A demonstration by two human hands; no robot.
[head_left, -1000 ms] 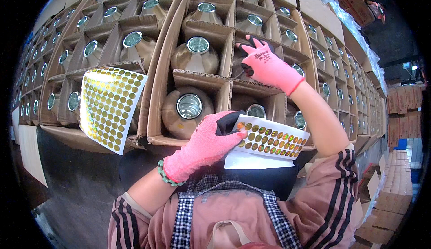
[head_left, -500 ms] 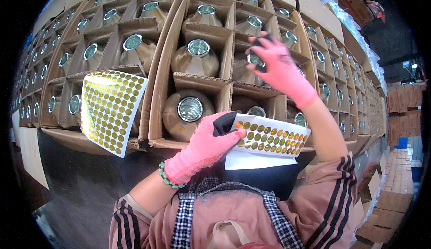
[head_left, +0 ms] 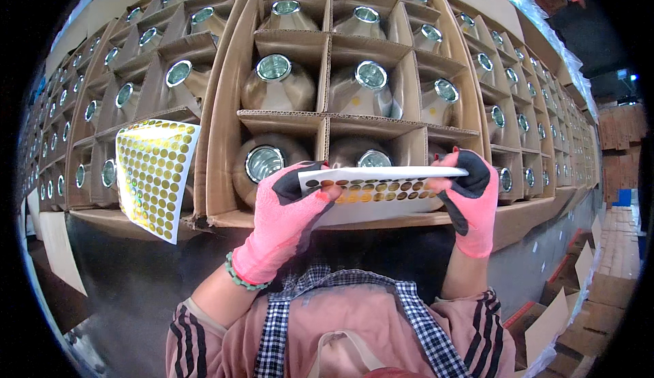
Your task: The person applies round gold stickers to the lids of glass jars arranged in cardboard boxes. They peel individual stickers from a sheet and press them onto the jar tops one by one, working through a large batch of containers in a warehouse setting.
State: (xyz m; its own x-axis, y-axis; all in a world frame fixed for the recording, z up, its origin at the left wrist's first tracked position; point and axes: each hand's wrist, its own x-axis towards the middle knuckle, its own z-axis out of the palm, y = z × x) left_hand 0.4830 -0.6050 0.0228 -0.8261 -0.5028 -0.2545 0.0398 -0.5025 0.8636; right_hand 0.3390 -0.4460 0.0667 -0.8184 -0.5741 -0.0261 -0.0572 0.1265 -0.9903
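Note:
A sheet of round gold stickers (head_left: pixel 385 189) is stretched between my two hands, in front of the near edge of a divided carton. My left hand (head_left: pixel 293 201), in a pink glove with dark palm, pinches its left end. Its right end is held between thumb and fingers of my right hand (head_left: pixel 471 197), gloved alike. Behind the sheet, a silvery glass bottle (head_left: pixel 266 156) with an open round mouth sits in its cardboard cell. Another bottle (head_left: pixel 371 82) one row back has a small gold dot on its shoulder.
A larger sheet of gold stickers (head_left: pixel 155 174) leans on the bottles at the left. Cardboard dividers (head_left: pixel 368 124) separate the bottles. More cartons of bottles stretch away to both sides, and stacked brown boxes (head_left: pixel 620 139) stand at the far right.
My right hand has come back from over the bottles and taken the right end of the sticker sheet. The sheet is now tipped flatter, and the view has shifted slightly.

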